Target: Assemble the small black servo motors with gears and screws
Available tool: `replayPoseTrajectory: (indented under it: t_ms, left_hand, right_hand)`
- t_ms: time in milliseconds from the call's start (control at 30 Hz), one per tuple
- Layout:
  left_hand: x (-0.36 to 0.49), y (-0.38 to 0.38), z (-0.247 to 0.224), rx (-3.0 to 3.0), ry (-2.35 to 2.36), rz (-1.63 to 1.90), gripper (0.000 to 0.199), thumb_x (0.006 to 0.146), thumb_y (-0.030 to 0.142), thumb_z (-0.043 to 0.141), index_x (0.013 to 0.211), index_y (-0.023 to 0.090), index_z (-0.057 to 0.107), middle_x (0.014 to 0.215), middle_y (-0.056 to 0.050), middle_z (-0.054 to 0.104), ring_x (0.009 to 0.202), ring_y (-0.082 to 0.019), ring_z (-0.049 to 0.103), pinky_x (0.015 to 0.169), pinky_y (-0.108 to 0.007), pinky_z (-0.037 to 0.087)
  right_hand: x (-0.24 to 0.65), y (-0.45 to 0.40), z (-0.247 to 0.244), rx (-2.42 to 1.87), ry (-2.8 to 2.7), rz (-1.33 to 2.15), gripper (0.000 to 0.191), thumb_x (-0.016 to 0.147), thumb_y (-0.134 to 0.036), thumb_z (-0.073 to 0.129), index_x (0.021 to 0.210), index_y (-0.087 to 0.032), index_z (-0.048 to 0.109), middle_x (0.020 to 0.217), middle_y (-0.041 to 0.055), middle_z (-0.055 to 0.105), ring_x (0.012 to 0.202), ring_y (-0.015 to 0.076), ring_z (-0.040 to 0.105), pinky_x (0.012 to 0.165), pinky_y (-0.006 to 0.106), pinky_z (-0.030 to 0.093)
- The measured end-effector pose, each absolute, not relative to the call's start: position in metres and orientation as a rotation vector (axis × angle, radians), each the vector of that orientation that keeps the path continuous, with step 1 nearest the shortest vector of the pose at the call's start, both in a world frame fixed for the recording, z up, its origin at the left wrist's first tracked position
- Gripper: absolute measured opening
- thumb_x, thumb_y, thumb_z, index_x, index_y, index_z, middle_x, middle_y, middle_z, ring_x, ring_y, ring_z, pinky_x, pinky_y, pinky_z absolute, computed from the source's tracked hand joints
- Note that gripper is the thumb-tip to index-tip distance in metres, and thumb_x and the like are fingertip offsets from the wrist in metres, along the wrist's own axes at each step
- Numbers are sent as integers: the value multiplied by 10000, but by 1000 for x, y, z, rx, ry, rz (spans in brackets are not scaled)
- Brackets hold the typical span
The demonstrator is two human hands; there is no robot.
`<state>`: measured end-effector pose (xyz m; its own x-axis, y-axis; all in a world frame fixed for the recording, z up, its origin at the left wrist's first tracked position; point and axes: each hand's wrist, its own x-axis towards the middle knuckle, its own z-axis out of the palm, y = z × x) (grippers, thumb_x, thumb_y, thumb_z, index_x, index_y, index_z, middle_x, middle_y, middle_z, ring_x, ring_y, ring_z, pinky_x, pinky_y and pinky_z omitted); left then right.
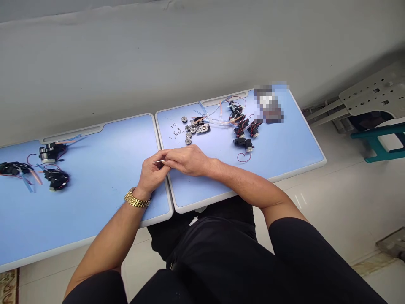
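Closest to the camera, the person's black shorts [221, 261] fill the bottom of the view, and a gold link wristwatch [137, 198] circles the left wrist. The left hand [152, 173] and right hand [190, 160] meet just over the seam between two light-blue desks, near their front edges. Both hands are curled closed, with the right hand's fingers [166, 155] lying against the left hand, and together they pinch a thin metal pin [160, 161]. Its bright tip pokes out over the desk on the person's left [95, 202] (which fingers bear its weight is hidden).

On the desk to the person's right [202, 190], tiny screws [174, 133] lie scattered near the seam, beside a short row of round metal bearings [188, 134] and a small opened gearbox housing [201, 128]. Farther along, black geared motors [243, 143] with red wires form a cluster toward the far edge, close to a blurred patch [268, 103] at the far corner. On the left desk, black motor assemblies [56, 178] with red wires and blue plastic strips [28, 181] lie toward the far end.

Past the far edges rises a grey wall [158, 50], and off to the right stand a perforated grey panel [370, 95] and a teal stool [376, 141].
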<state>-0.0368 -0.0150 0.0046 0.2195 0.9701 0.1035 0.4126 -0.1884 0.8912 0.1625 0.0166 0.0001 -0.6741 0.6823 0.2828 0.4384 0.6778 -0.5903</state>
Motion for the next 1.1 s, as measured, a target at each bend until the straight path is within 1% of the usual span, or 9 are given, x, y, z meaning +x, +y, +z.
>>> replayPoseTrajectory:
  t_ms: [100,233,400,600,800,933,1100]
  left_hand:
    - [-37,-15,6,1761,1307,919,296,910,295,703,1152,158,805,1027,-59,851,873,-180,754,810,-275,616]
    - [-36,-16,7,1778,1303,919,279,904,263,678,1129,155,800,1033,-63,850,900,-187,768,820,-275,622]
    - [-35,-16,8,1794,1278,926,257,899,240,662,1101,151,793,1009,-58,848,855,-173,755,789,-263,616]
    - [-35,-16,8,1806,1263,931,256,917,249,656,1116,154,787,1024,-58,849,886,-177,769,821,-268,624]
    - [-34,-16,9,1797,1274,914,257,904,262,661,1102,152,782,1016,-62,849,886,-182,768,837,-280,629]
    - [-33,-16,11,1764,1288,904,267,889,276,668,1094,153,789,1012,-62,852,871,-180,759,807,-274,623]
    - [-33,-16,12,1735,1314,894,274,879,302,695,1093,163,796,991,-55,852,835,-180,736,772,-277,612]
  right_hand:
    - [163,16,0,-859,-2394,667,468,1208,-463,435,1045,-174,764,1011,45,809,887,147,677,731,317,368]
    - [163,16,-2,-857,-2382,672,467,1208,-455,436,1055,-169,771,1007,44,815,900,148,691,736,313,381]
    - [164,16,-3,-859,-2384,663,442,1197,-436,464,1057,-167,786,1019,48,823,910,151,702,738,311,387]
    - [165,15,-1,-854,-2381,714,436,1197,-433,451,1062,-184,781,1040,49,827,924,155,699,759,306,395]
    - [166,15,1,-848,-2368,724,431,1197,-425,446,1034,-176,758,1008,45,822,887,145,676,750,304,388]
    - [165,15,1,-856,-2371,737,431,1197,-432,448,1035,-183,760,1030,47,826,902,150,681,749,308,383]
    - [164,16,-2,-847,-2366,747,426,1201,-457,446,1128,-188,768,1059,52,826,927,158,688,760,310,389]
